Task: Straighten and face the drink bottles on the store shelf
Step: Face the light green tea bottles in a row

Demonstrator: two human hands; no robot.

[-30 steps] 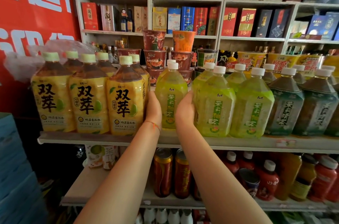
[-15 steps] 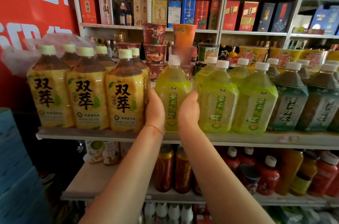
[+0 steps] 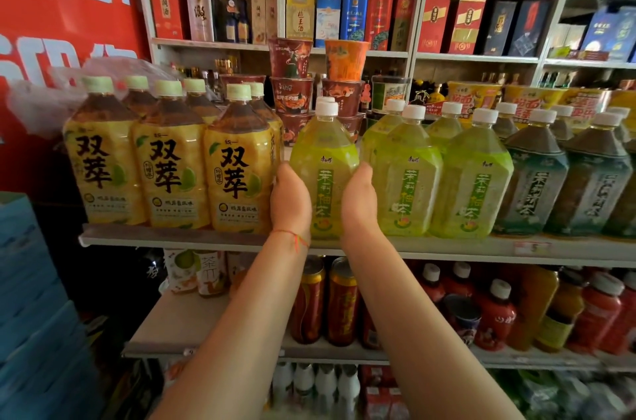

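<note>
Green-labelled bottle [image 3: 323, 175] at shelf edge [image 3: 172, 236], just right of the yellow-label bottles [image 3: 237, 164] | my left hand [image 3: 290, 201] and right hand [image 3: 359, 201] clasp its sides, fingers wrapped behind | label faces me — I'd keep it upright, seat it flush with its green neighbours [image 3: 406, 175], twisting gently.

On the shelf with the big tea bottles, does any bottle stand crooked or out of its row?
Nothing is spilled or damaged. The green bottle held between the left hand and the right hand leans slightly left, with gaps on both sides. The yellow bottles stand upright, labels facing forward.
</note>
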